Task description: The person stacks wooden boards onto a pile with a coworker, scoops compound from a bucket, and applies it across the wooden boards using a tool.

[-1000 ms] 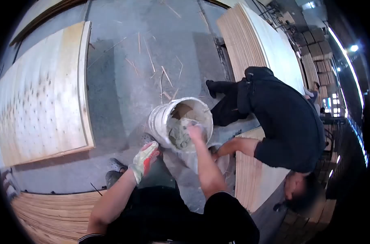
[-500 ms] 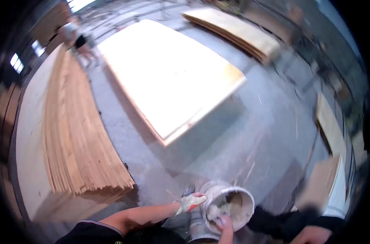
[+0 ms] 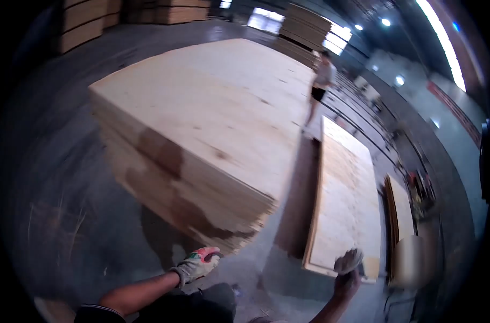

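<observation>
My left hand, in a whitish work glove with red and green patches, hovers by the lower corner of a tall stack of wood sheets. Its fingers curl loosely with a gap at the thumb, and I see nothing held there. Low on the right, my right hand is closed on a rounded grey-brown lump, too blurred to name more exactly. From my view the lump overlaps the near end of a lower pile of pale sheets; whether it touches them I cannot tell.
A person stands beyond, between the tall stack and the lower pile. Another narrow pile of boards lies farther right. More stacked wood stands at the back left. Grey concrete floor runs along the left.
The view has swung left. My right hand has come out of the white bucket with the lump, and my left hand has let go of the bucket's rim. The bucket is no longer visible.
</observation>
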The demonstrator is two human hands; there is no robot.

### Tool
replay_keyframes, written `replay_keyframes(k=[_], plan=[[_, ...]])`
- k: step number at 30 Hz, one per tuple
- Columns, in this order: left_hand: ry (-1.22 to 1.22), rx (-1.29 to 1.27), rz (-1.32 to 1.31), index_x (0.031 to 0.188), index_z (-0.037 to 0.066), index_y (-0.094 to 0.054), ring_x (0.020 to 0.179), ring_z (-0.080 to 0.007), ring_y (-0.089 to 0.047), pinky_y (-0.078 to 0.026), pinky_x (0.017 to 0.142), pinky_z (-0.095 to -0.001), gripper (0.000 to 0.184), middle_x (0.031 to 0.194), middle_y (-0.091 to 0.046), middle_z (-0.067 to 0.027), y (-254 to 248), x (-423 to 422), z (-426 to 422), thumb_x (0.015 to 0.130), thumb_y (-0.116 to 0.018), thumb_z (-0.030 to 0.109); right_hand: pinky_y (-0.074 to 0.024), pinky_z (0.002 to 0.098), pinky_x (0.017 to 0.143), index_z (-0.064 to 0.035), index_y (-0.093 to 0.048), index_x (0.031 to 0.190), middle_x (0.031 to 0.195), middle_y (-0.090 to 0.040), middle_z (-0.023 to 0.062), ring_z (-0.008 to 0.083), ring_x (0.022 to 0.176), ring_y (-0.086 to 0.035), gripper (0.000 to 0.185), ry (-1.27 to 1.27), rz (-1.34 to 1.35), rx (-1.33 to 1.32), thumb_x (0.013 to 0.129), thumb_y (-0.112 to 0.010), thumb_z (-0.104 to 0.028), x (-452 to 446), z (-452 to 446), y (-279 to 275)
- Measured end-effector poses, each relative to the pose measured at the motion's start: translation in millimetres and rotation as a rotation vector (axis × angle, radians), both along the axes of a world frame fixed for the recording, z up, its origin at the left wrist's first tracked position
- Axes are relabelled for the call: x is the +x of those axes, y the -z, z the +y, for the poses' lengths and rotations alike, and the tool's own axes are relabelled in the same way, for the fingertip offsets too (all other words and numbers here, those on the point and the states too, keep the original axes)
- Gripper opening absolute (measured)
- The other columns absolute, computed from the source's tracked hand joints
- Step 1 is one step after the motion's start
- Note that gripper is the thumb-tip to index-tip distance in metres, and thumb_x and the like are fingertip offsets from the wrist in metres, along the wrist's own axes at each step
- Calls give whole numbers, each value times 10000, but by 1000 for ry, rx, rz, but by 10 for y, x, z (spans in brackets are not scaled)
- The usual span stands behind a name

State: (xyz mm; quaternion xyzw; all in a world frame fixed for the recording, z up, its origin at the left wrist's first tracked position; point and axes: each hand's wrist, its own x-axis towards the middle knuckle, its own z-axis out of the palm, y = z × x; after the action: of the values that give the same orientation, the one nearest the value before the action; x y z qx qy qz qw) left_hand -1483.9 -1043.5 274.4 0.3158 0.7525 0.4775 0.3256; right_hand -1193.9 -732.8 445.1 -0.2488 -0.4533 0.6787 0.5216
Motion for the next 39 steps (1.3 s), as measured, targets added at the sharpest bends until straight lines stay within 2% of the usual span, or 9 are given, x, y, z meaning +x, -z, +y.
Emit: replay_keyframes(k=[2,7,10,14,20,21,26,31,39], plan=[[-202,103,-235,1252,54,-606,1021,-172,-627,-500,900,-316,397,1109,-677,-102,-356,197,-37,927,-635,281,-482,458,999,34,-442,1407,1375,-548,177,307,1176,-593,517,-289,-61,203,923,-551,-111,-426,480,-545],[-415,440,-264,1347,90,-540,963,-79,-571,-486,838,-236,403,1092,-618,-33,83,-1458,-1100,953,-603,35,-506,326,850,46,-582,1178,1111,-647,119,185,987,-630,277,-204,-539,661,912,-581,-32,-3339,-148,-980],[-581,614,-400,1357,95,-535,997,-97,-577,-488,874,-252,397,1127,-617,-28,-198,-2099,-1903,967,-572,29,-469,275,733,25,-604,1073,983,-636,57,127,840,-594,175,-325,-471,671,902,-592,-12,-4590,-1135,-1425],[-810,620,-400,1339,44,-534,1215,-167,-539,-418,1052,-298,344,1310,-583,-78,73,-3196,-2782,996,-538,61,-504,294,805,38,-644,1065,996,-685,71,146,890,-637,188,-473,-382,706,887,-608,-8,-6316,-1539,-1179],[-1371,-56,-327,1222,105,-636,995,-101,-580,-465,900,-261,254,1070,-637,-8,346,-4624,-5050,994,-595,207,-491,280,766,23,-666,1006,891,-682,30,109,832,-599,115,-597,-520,880,919,-614,-33,-9080,-2745,-941],[-1447,92,-257,1209,93,-636,1005,-111,-571,-456,915,-267,255,1079,-637,-17,379,-4288,-5068,998,-591,228,-492,286,770,17,-664,1009,883,-679,26,112,831,-601,116,-605,-530,889,927,-618,-52,-9504,-2969,-890],[-1636,415,-354,1258,49,-590,1093,-151,-569,-450,983,-302,308,1184,-615,-61,430,-4168,-5643,1011,-571,232,-513,302,760,14,-688,1040,892,-719,77,128,815,-635,164,-478,-654,1045,911,-614,-57,-9163,-2442,-1184],[-1498,449,-369,1280,40,-572,1134,-161,-567,-444,1013,-315,319,1228,-604,-71,757,-6291,-6205,1018,-555,220,-519,303,756,11,-695,1028,889,-724,83,138,825,-651,182,-327,-736,906,892,-581,-29,-10084,-2725,-858],[-662,383,-445,1337,17,-526,1254,-199,-535,-403,1109,-355,338,1332,-565,-106,641,-10760,-5500,1037,-494,169,-518,294,782,21,-696,1043,901,-715,61,105,850,-634,196,-84,-1098,548,921,-626,-115,-10921,-3413,-757]])
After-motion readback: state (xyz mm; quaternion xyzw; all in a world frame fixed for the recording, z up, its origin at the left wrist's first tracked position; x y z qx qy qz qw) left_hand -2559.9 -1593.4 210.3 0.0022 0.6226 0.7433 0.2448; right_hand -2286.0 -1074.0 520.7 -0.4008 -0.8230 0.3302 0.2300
